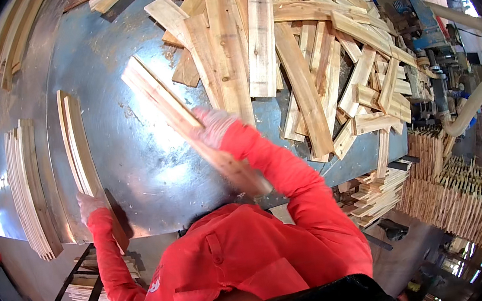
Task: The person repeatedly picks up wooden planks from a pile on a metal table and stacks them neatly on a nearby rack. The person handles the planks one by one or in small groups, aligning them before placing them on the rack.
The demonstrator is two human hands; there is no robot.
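Right hand, gloved, centre of frame: my grip is closed around a bundle of long wood slats, held at a slant from upper left to lower right above the desk.

Left hand, gloved, lower left: grip resting on the near end of a small stack of slats standing on edge on the desk; I cannot tell how far the fingers close.

Further stack of slats on edge, far left, apart from the first.

Loose heap of rough boards, upper centre to right, covering that end of the desk.

Stacked cut pieces, lower right, below the desk edge.

Red sleeves on both my arms.
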